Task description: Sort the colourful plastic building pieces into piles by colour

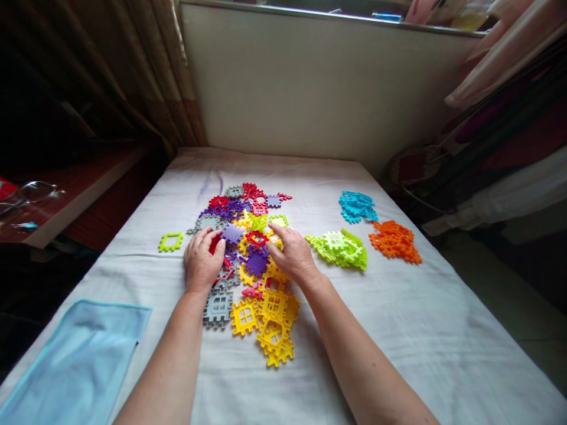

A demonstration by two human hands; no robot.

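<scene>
Plastic building pieces with notched edges lie in a mixed heap in the middle of the bed. My left hand (204,260) rests over the heap's left side, fingers apart, partly covering a red piece (215,242). Close beside it is a light purple piece (232,234). On the heap's right side my right hand (291,251) has thumb and forefinger spread, near a red frame piece (256,238) and a lime green frame piece (279,221). Whether its fingertips touch a yellow piece under them I cannot tell. Yellow window pieces (272,304) and a grey window piece (218,307) lie nearer me.
To the right are separate piles of lime green pieces (340,249), blue pieces (357,206) and orange pieces (395,242). A single lime green frame (170,241) lies at the left. A light blue cloth bag (75,360) covers the bed's near left corner. A wooden table (88,183) stands beyond the left edge.
</scene>
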